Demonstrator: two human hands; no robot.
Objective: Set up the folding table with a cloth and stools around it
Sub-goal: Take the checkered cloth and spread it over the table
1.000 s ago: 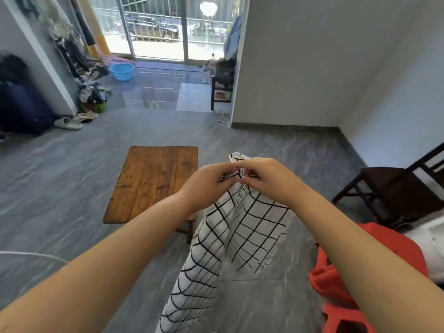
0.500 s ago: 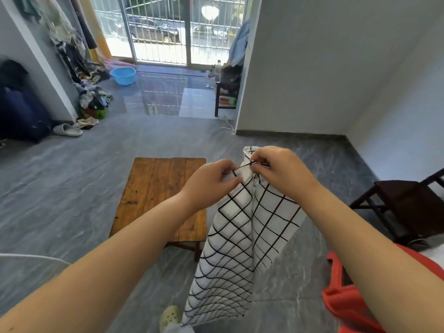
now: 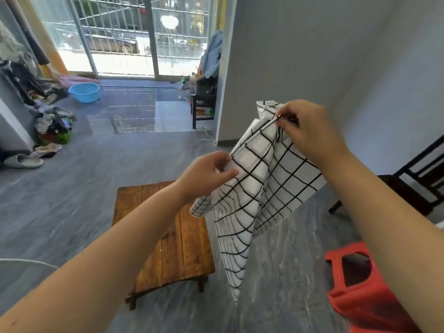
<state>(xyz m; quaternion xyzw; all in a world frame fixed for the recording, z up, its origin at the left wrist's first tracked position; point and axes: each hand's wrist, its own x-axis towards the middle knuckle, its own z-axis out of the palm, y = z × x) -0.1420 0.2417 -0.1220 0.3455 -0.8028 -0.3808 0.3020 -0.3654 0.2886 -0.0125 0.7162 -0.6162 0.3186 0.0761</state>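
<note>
Currently, far left: blue basin point(image 3: 84, 92) on the floor by the barred door. Wooden folding table point(image 3: 168, 239) stands low, centre-left, top bare. My left hand point(image 3: 206, 174) pinches one edge of the black-grid white cloth point(image 3: 259, 195); my right hand point(image 3: 310, 131), higher, pinches its top edge. Cloth hangs in folds between table and red plastic stool point(image 3: 365, 292). Dark wooden chair point(image 3: 418, 186) far right.

I find nothing I can read in my view. The cloth point(image 3: 252, 188) carries only a black grid on white. The coloured packs point(image 3: 204, 112) on the dark stand point(image 3: 194, 116) are too small and blurred for lettering.
</note>
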